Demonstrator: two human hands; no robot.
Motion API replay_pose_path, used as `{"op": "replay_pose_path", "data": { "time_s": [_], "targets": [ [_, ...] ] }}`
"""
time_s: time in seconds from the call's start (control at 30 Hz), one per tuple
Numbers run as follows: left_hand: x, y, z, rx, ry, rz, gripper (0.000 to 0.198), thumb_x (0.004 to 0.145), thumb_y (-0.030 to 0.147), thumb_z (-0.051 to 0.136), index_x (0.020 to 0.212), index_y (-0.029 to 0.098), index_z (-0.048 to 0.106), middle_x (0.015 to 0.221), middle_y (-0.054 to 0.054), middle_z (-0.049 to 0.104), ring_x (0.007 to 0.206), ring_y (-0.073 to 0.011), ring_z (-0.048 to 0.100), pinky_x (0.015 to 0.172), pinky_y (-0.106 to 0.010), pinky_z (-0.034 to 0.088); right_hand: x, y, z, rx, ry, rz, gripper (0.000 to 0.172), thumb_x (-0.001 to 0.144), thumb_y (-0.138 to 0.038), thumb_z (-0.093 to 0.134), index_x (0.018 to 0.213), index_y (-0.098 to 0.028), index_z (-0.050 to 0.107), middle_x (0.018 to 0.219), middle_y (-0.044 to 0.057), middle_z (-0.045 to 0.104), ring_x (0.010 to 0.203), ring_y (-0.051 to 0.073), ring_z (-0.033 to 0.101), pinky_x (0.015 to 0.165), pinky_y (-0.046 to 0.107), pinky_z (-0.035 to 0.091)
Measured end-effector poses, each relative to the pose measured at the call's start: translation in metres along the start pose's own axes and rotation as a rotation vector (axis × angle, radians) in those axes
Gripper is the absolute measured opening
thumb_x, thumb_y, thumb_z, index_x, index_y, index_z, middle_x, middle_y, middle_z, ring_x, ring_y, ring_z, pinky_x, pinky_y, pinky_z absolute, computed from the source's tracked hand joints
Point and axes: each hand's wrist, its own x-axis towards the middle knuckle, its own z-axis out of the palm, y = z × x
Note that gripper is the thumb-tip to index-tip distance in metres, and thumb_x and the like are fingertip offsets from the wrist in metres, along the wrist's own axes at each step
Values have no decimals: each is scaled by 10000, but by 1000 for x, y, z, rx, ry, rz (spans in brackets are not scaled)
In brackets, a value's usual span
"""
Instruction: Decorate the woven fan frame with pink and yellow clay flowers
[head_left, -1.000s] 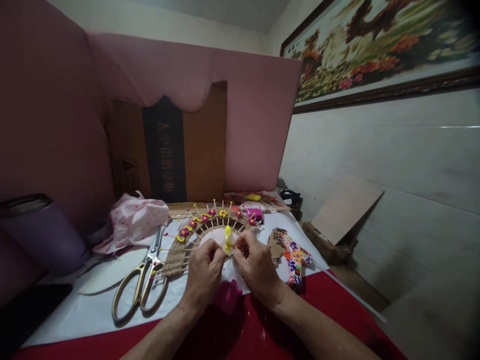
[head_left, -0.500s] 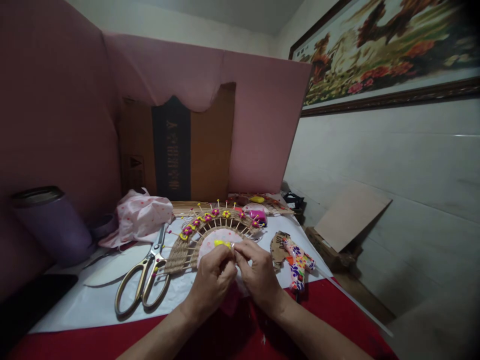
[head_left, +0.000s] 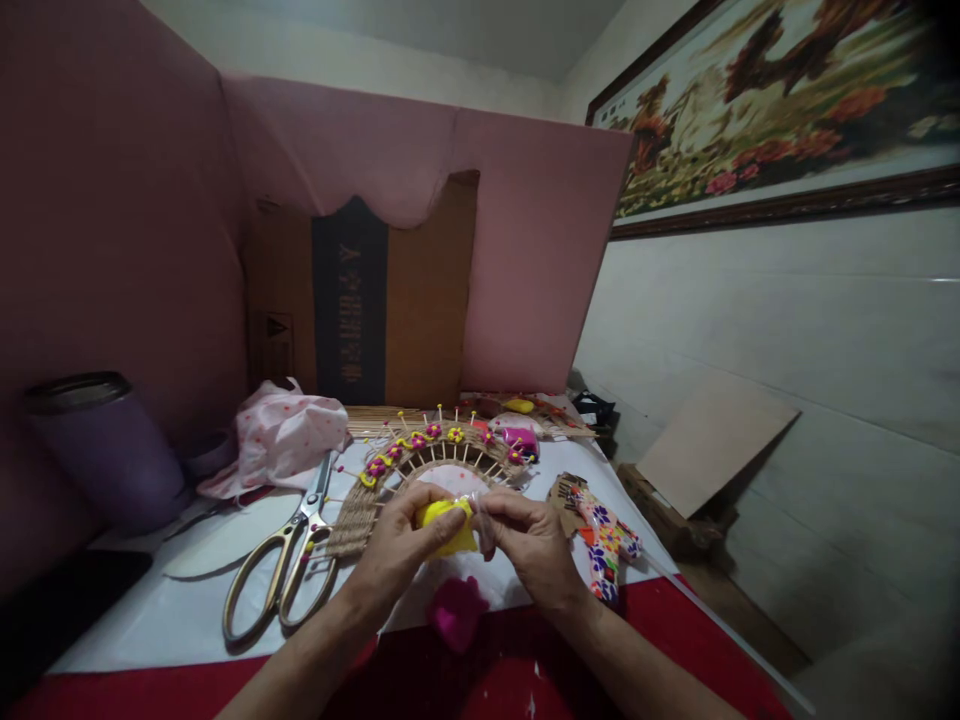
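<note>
A lump of yellow clay point(head_left: 448, 525) in clear plastic wrap sits between both hands, just above the table. My left hand point(head_left: 394, 550) is closed round the clay from the left. My right hand point(head_left: 529, 545) pinches the wrap at the clay's right end. Behind the hands lies a woven arch of sticks and twine point(head_left: 420, 465) dotted with small pink and yellow clay flowers. A piece of magenta clay point(head_left: 455, 610) lies on the table edge just below the hands.
Gold scissors point(head_left: 281, 565) lie to the left on the white sheet point(head_left: 172, 620). A flowered glue gun point(head_left: 604, 540) rests to the right. A pink cloth point(head_left: 281, 435), a purple tumbler point(head_left: 101, 450) and a cardboard backdrop point(head_left: 360, 300) stand behind.
The yellow clay has come down from upright between the fingertips to lying sideways in my left hand. Both hands have shifted slightly lower and rightward, uncovering the magenta clay.
</note>
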Motion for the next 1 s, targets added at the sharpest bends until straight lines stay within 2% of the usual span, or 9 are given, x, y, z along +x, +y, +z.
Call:
{"op": "replay_pose_path", "data": {
  "time_s": [0.13,0.27,0.37,0.5,0.6,0.8,0.9,1.0],
  "targets": [
    [-1,-4,4,-198,-44,-118,270,702,380,674,748,127,589,644,7,569,563,-94,483,521,-205,348,1,5,-1,59,-2,34,221,721,-378,684,637,-174,696,641,5,511,526,97,454,437,213,379],
    [-2,-6,4,-269,-54,-197,287,662,365,711,726,118,580,601,6,576,511,-82,485,481,-194,331,2,11,-3,78,-40,77,220,682,-372,719,637,-159,681,682,5,512,505,78,438,412,197,360],
    [-2,-8,4,-288,-50,-203,293,635,353,734,695,112,579,583,8,571,505,-78,485,482,-190,331,2,12,-4,62,-68,84,224,689,-365,715,639,-155,657,693,4,505,538,87,438,422,194,359],
    [-3,-7,5,-321,-45,-202,300,612,345,752,667,108,577,567,6,573,498,-75,487,475,-184,335,1,11,-5,-5,-81,16,213,756,-340,654,650,-158,625,745,23,523,652,121,483,494,207,393],
    [-4,-3,7,-381,-34,-228,303,605,348,755,642,113,567,539,3,573,458,-69,476,438,-179,323,0,9,-5,-81,-43,-49,158,793,-283,614,691,-163,618,809,36,539,720,135,506,547,218,411],
    [-3,2,6,-506,-26,-321,281,593,285,765,579,116,540,472,16,528,396,-58,447,382,-164,324,-3,3,-5,-161,-6,-157,41,761,-185,634,750,-180,673,844,44,580,774,155,547,632,249,435],
    [-3,2,4,-529,-68,-344,225,642,257,727,605,101,569,473,16,517,376,-51,429,350,-153,317,-4,0,-4,-147,-26,-188,115,730,-148,658,823,-199,703,883,50,589,775,155,555,622,244,443],
    [-4,2,2,-561,-138,-378,187,677,241,687,633,83,595,453,16,503,331,-41,394,306,-144,274,-4,-1,-4,-129,-46,-200,134,716,-132,675,818,-213,706,876,43,594,809,162,555,607,231,442]
  ]
}}
